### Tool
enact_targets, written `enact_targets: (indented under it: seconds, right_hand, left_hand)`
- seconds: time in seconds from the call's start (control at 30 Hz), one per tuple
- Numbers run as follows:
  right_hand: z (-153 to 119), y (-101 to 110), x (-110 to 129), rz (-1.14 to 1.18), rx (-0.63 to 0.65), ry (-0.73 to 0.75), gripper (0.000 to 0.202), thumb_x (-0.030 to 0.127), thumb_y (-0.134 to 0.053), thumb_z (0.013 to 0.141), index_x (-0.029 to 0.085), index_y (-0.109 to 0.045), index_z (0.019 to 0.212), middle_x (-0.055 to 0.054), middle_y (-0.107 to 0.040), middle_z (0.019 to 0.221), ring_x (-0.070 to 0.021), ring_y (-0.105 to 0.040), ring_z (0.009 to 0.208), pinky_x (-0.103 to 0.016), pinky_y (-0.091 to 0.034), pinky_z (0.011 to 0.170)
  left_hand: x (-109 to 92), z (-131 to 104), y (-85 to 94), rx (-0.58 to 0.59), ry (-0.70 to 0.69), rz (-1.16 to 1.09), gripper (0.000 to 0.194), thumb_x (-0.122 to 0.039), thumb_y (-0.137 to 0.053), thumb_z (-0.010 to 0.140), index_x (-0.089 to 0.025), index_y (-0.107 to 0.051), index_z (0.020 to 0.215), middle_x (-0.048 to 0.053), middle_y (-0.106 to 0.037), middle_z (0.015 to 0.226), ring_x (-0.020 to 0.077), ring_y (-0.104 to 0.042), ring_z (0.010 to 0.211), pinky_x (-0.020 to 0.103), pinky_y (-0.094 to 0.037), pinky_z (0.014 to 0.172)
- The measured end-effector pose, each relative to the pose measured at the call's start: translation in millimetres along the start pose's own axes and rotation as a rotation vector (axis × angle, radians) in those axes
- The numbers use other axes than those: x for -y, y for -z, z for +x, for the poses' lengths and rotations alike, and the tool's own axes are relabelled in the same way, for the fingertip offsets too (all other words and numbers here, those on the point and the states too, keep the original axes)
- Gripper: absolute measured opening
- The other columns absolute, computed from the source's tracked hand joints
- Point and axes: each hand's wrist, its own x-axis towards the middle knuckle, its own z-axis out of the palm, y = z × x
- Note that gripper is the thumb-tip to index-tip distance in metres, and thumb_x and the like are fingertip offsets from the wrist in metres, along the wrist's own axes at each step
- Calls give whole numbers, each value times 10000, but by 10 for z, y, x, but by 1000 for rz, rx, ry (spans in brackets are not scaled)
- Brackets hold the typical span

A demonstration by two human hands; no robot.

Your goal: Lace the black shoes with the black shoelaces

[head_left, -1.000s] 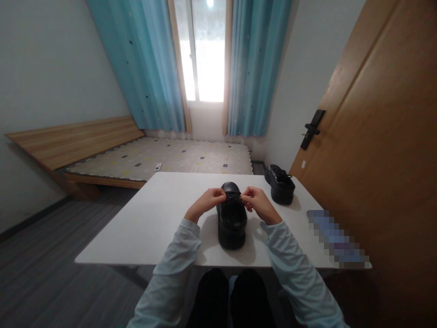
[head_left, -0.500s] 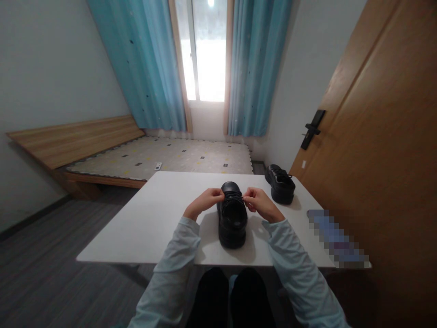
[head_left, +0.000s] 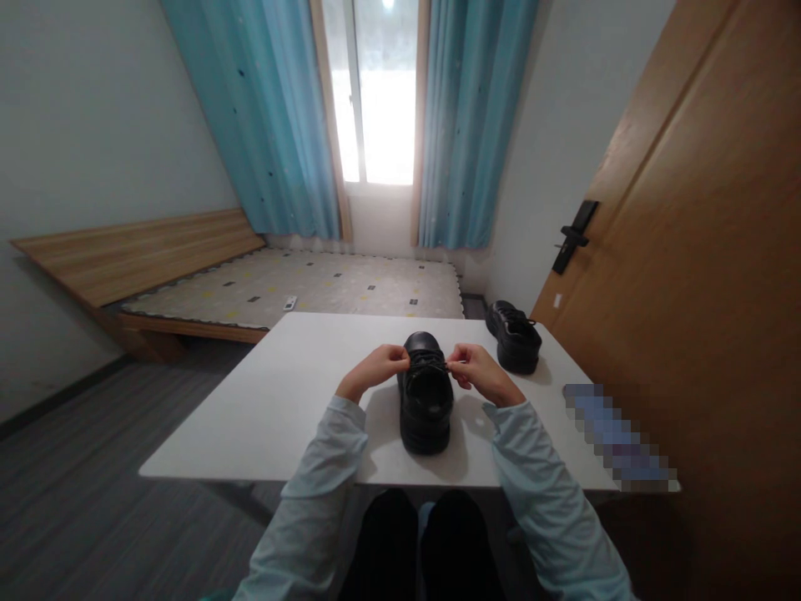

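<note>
The left hand point(head_left: 379, 369) has thumb and forefinger pinched together on the laces point(head_left: 426, 361) at the left side of the black shoe point(head_left: 425, 432). The right hand point(head_left: 481, 372) pinches the laces at the right side, its other fingers curled below; the exact strand in each grip is too small to make out. Compared with a second ago, the two sets of fingertips stand a little farther apart, the left one slightly more to the left and the right one slightly more to the right, and the crossing of the laces between them shows more plainly.

The shoe itself has kept its place: upright on its sole near the middle of the white counter point(head_left: 263, 409), close to the near edge, toe to the far side and heel toward the person. Pale blue sleeves point(head_left: 322, 467) reach in from the near side, and dark-clad knees point(head_left: 389, 542) show below the counter's edge.

Farther out, the second black shoe point(head_left: 518, 349) stands unmoved at the far right of the counter, laced, its toe also pointing away. A pixelated bluish item point(head_left: 617, 438) lies along the right edge, just as before. Beyond the far edge is a bed point(head_left: 369, 290) with a small white object point(head_left: 290, 303) on it, and a wooden door point(head_left: 694, 250) rises at the right.
</note>
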Motion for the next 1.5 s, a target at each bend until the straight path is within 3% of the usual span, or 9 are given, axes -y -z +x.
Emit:
enact_targets:
  seconds: [0.5, 0.73, 0.87, 1.0, 1.27, 1.5]
  right_hand:
    - [-8, 35, -38, -58, 21, -1, 166, 234, -630, 651, 176, -481, 609, 66, -496, 442, -61, -420, 358, -182, -308, 343]
    - [-56, 0, 1, -60, 20, 36, 214, 279, -645, 679, 181, -458, 641, 77, -476, 445, -60, -417, 372, -182, -313, 354]
    - [-61, 41, 6, -81, 34, 82, 235, 314, -663, 696, 171, -481, 657, 66, -488, 466, -66, -442, 402, -190, -345, 376]
    - [-50, 78, 4, -70, -1, 118, 246, 348, -680, 701, 155, -527, 708, 46, -519, 516, -78, -481, 445, -190, -374, 382]
    - [-5, 101, -26, 26, -181, 187, 272, 383, -675, 686, 168, -518, 744, 0, -599, 672, -88, -522, 496, -185, -387, 366]
    - [17, 107, -136, -73, -121, 171, 259, 394, -644, 715, 164, -541, 771, -1, -595, 678, -86, -522, 490, -170, -369, 343]
  left_hand:
    - [-17, -8, 15, 7, 13, 7, 213, -329, -549, 696, -131, -585, 626, -22, -528, 586, 110, -449, 584, 242, -373, 604]
    - [-116, -59, 12, -10, 59, -52, 183, -317, -534, 689, -144, -551, 632, -44, -453, 557, 87, -391, 532, 215, -313, 514]
    - [-142, -53, -9, -63, 34, -153, 199, -347, -537, 730, -150, -559, 732, -57, -431, 556, 75, -387, 500, 199, -300, 471]
    - [-113, 1, -28, -168, -8, -232, 244, -386, -544, 768, -155, -531, 848, -42, -501, 613, 75, -455, 511, 191, -347, 460]
    - [-66, 46, -47, -199, -10, -198, 207, -350, -554, 769, -147, -546, 808, -28, -544, 631, 83, -513, 538, 201, -406, 489]
    - [-107, 50, -99, -283, -47, -66, 130, -255, -536, 775, -157, -565, 855, -18, -589, 655, 100, -550, 576, 222, -439, 544]
